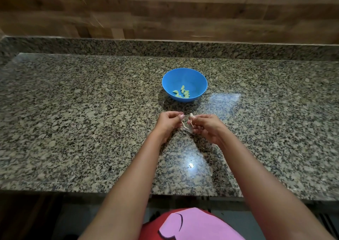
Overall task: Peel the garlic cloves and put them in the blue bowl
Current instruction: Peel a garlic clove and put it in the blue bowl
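Between the two hands, just above the speckled granite counter [91,129], a garlic clove [191,118] is pinched in the curled fingertips of the right hand [205,128]. The left hand [167,124], just beside it, pinches a pale strip of skin [184,125] that trails across to the clove; more loose skin hangs under both sets of fingers. Beyond the grip, near but apart from it, stands the blue bowl [194,76], with several peeled cloves [182,94] lying at its bottom. Behind the bowl rises a wooden wall [165,16].
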`<action>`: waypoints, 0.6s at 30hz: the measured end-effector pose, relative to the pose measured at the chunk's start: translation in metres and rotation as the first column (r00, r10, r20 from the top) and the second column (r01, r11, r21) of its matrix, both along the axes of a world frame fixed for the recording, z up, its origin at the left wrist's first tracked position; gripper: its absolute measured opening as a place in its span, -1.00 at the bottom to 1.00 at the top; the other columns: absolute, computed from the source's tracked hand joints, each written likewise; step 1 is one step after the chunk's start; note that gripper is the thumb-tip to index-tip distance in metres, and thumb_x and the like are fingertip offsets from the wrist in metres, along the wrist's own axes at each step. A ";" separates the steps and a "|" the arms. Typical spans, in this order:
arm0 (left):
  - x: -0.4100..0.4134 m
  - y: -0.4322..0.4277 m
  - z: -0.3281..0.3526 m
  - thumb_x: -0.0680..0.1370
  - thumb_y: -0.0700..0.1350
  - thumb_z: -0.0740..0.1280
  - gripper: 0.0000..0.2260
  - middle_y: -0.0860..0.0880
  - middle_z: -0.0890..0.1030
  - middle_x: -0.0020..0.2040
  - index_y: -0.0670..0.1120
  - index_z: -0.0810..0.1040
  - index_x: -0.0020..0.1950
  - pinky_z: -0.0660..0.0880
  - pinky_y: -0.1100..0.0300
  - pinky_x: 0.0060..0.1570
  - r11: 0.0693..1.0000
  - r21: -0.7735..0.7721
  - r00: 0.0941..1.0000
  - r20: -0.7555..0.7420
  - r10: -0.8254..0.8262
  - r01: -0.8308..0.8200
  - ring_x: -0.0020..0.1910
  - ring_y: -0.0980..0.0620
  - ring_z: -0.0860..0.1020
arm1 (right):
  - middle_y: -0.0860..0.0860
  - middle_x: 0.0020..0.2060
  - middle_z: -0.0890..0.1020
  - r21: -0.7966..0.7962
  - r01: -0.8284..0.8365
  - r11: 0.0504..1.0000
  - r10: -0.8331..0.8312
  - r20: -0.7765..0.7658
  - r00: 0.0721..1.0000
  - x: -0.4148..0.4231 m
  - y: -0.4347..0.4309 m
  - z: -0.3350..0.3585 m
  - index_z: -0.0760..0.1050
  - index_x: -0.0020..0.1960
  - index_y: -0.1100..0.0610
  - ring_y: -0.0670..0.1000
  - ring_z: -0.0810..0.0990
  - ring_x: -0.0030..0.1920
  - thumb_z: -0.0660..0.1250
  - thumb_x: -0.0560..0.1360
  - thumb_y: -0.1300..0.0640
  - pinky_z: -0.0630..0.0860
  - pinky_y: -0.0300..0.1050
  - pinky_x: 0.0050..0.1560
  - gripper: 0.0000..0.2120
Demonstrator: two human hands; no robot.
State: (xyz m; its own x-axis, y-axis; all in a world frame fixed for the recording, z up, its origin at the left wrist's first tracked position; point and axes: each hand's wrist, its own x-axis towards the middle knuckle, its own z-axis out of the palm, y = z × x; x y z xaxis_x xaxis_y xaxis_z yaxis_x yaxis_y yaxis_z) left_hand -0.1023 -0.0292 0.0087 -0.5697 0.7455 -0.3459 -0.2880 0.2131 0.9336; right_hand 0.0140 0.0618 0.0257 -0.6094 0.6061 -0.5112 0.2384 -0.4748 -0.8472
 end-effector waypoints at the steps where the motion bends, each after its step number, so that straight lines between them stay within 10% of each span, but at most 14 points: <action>1: -0.001 0.000 0.000 0.52 -0.27 0.34 -0.78 -0.08 0.60 -0.12 -0.29 0.54 0.15 0.55 0.27 -0.18 0.998 -0.052 0.996 -0.088 -0.025 0.020 -0.22 0.04 0.54 | 0.14 -0.24 0.63 0.002 0.010 1.000 -0.010 0.013 1.000 0.000 0.000 0.000 0.51 0.01 0.33 -0.07 0.60 -0.42 0.31 0.50 0.29 0.55 -0.26 -0.38 -0.88; 6: -0.003 0.002 -0.002 0.49 -0.16 0.41 -0.71 -0.09 0.63 0.04 -0.17 0.56 0.19 0.57 0.11 0.01 0.973 -0.231 0.894 -0.430 -0.128 0.028 -0.06 -0.01 0.60 | 0.11 -0.28 0.63 0.014 0.002 1.000 -0.003 0.040 0.999 0.000 0.003 -0.002 0.52 -0.03 0.31 -0.06 0.59 -0.43 0.33 0.49 0.29 0.56 -0.22 -0.32 -0.91; 18: 0.002 -0.001 0.007 0.52 -0.16 0.36 -0.82 -0.04 0.63 0.00 -0.14 0.61 0.11 0.47 0.47 -0.29 0.996 -0.062 0.901 -0.426 -0.082 0.061 -0.13 0.13 0.55 | 0.15 -0.27 0.64 -0.022 0.036 0.999 -0.035 0.038 0.999 0.005 0.001 0.006 0.53 -0.04 0.34 0.02 0.63 -0.36 0.35 0.44 0.35 0.62 -0.11 -0.24 -0.89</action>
